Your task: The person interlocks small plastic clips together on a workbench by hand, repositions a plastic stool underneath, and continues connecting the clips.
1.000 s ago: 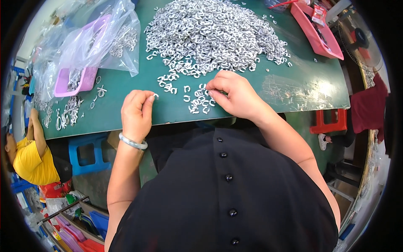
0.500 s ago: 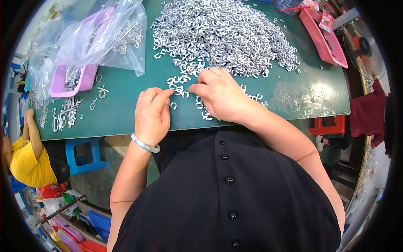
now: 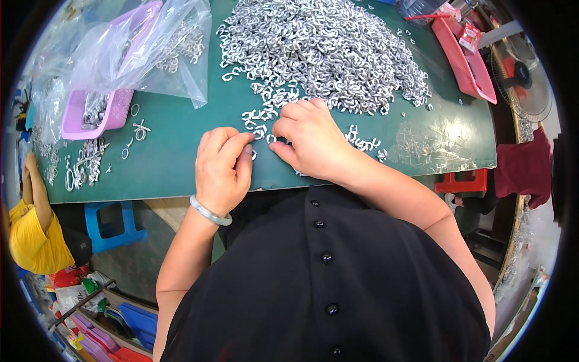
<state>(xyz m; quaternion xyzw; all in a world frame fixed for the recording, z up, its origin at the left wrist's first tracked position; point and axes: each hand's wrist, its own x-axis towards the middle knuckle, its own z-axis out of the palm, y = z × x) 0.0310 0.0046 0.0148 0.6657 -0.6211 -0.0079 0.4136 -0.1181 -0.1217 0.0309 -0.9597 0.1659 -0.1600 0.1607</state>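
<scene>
Silver-white metal, U-shaped pieces [image 3: 325, 54], loose lot: one large heap at the far middle of a green tabletop [image 3: 169, 151]. A thin trail of them [image 3: 259, 114] runs from the heap's near left edge down to the fingertips — probably so that single pieces lie within easy reach. A smaller scatter [image 3: 365, 143] lies just right of the right hand.

Hands, one pair, bare, near each other, apart by a narrow gap. Right hand [image 3: 286, 139]: palm down, thumb and forefinger on either side of one piece [image 3: 271, 139]; whether they grip it cannot be told. Left hand [image 3: 223, 166]: thumb and forefinger close together, one piece [image 3: 254, 155] showing at the thumb tip, held or merely beside it — not clear which. Fingertips seem placed for fine picking, wrists low near the table edge.

Direction: pieces in the heap point every way, with no common axis. The trail's long axis slants from the heap toward the person's left; the right-hand scatter slants down to the right. The gap of the piece at the right fingers is too small to read.

Also listed: purple basket [image 3: 117, 111], see-through plastic bag [image 3: 193, 87] draped over it, pink tray [image 3: 473, 78] at far right.
</scene>
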